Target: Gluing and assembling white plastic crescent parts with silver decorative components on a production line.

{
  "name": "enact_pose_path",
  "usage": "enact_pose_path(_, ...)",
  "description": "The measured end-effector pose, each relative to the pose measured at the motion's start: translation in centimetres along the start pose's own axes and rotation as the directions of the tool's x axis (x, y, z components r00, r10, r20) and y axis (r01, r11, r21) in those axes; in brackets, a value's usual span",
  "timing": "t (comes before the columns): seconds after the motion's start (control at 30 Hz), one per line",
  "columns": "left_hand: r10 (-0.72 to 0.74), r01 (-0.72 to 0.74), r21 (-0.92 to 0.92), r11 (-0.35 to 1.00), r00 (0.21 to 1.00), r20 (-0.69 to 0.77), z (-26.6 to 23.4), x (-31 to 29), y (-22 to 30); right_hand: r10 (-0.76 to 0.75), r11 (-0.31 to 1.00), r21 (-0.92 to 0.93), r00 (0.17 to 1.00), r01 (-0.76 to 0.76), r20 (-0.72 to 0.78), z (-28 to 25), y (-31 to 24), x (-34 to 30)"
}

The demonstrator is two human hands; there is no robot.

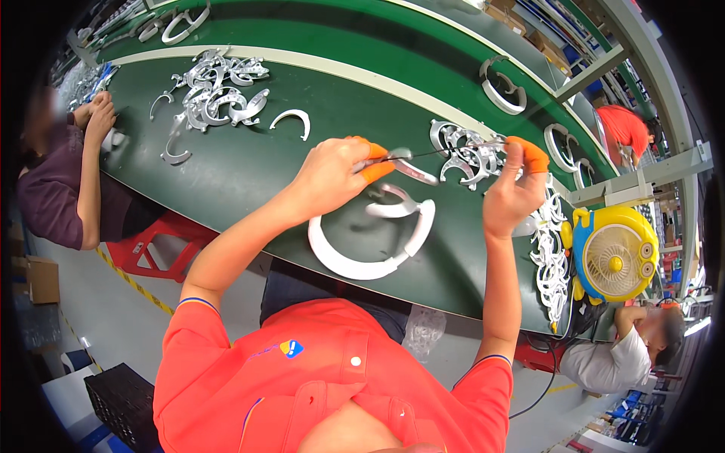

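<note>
A thin dark cable [434, 152] runs taut between my hands above the green table. My left hand [332, 177], with orange finger covers, pinches it at one end. The fingers of my right hand [517, 189], also orange-covered, close on the other end. Beside my left fingertips is a curved silver piece [415, 172]; whether it hangs from the cable or lies behind it, I cannot tell. Below my hands a white C-shaped headband-like frame [362, 268] rests on the table, with a grey-silver curved part [393, 205] at its upper side.
Silver curved parts lie in a pile [215, 90] at the far left and another [461, 147] behind my right hand. White parts [553, 264] line the right edge by a yellow-blue fan [615, 253]. A conveyor [362, 45] carries white frames. Co-workers sit on both sides.
</note>
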State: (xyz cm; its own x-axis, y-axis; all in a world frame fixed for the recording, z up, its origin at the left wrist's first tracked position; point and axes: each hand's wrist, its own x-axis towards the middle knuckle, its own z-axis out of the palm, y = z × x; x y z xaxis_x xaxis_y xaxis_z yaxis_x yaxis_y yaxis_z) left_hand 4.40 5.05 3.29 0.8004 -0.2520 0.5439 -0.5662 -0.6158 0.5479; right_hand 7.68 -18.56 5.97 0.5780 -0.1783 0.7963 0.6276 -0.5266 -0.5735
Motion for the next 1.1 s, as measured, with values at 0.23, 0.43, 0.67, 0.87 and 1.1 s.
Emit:
enact_pose_path(0.23,-0.200,0.209,-0.170,0.963,0.977,0.070,0.7,-1.0,-0.6,0.468,0.801,0.161,0.770,-0.577,0.434,-0.2,-2.2,-1.1)
enact_pose_path(0.43,-0.135,0.182,-0.276,0.944,0.974,0.181,0.8,0.3,-1.5,0.096,0.941,0.034,0.360,-0.337,0.928,-0.6,-4.0,-3.8)
enact_pose_path(0.67,-0.081,0.215,-0.348,0.912,0.929,0.360,1.0,1.1,-1.7,0.517,0.783,-0.135,0.516,-0.607,0.683,-0.4,-1.7,-3.2)
enact_pose_path(0.87,-0.057,0.228,-0.350,0.909,0.898,0.437,1.1,1.3,-1.4,0.322,0.851,0.216,0.801,-0.478,0.505,2.1,-1.2,-5.3)
enact_pose_path(1.1,0.000,0.021,-0.105,0.994,0.980,0.198,3.0,-0.7,-1.8,0.041,0.981,0.135,0.837,-0.136,0.546,3.5,0.7,-6.5)
